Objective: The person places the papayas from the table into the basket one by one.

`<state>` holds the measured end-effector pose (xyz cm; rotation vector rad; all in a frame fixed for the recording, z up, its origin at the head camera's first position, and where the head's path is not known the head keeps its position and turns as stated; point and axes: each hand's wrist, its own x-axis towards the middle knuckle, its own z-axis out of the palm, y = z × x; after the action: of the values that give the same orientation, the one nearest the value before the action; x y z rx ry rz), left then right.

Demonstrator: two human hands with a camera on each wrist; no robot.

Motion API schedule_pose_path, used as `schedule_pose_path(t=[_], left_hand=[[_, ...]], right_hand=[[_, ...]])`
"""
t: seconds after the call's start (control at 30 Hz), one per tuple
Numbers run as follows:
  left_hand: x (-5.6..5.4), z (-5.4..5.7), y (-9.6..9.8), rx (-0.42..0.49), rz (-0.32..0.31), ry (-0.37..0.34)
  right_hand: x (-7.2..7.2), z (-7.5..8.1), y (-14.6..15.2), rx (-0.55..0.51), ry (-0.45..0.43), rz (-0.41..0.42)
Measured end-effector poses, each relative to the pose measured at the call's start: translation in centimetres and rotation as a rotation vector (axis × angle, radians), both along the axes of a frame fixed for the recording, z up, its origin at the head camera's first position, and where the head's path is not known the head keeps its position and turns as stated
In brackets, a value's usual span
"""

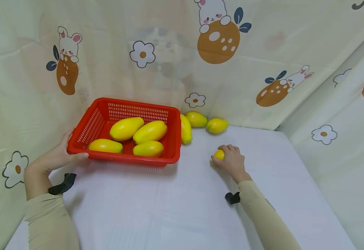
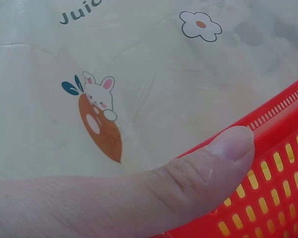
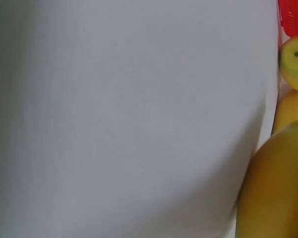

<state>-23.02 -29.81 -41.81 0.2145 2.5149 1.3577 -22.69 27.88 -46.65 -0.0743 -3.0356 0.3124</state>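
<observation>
A red plastic basket (image 1: 125,159) with slotted walls holds several yellow mangoes (image 1: 150,132). My left hand (image 1: 58,152) grips its left end, the thumb (image 2: 208,163) lying along the rim in the left wrist view. Right of the basket, my right hand (image 1: 232,161) holds another yellow mango (image 1: 219,154), its fingers curled over the top and partly hiding it. That mango (image 3: 278,183) fills the lower right corner of the right wrist view, where most of the hand is out of frame.
Three more mangoes (image 1: 196,119) lie between the basket's right side and the back edge of the white table (image 1: 156,205). A printed curtain (image 1: 169,80) hangs behind the table, with another at the right side.
</observation>
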Motion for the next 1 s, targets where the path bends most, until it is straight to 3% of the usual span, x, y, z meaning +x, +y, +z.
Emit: schedule_pose_path(t=[0.3, 1.0], left_hand=[[0.04, -0.02, -0.09, -0.002, -0.009, 0.002], [0.07, 0.19, 0.07, 0.012, 0.003, -0.001]], right_hand=[[-0.16, 0.89, 0.17, 0.034, -0.142, 0.022], [-0.36, 0.67, 0.56, -0.007, -0.137, -0.01]])
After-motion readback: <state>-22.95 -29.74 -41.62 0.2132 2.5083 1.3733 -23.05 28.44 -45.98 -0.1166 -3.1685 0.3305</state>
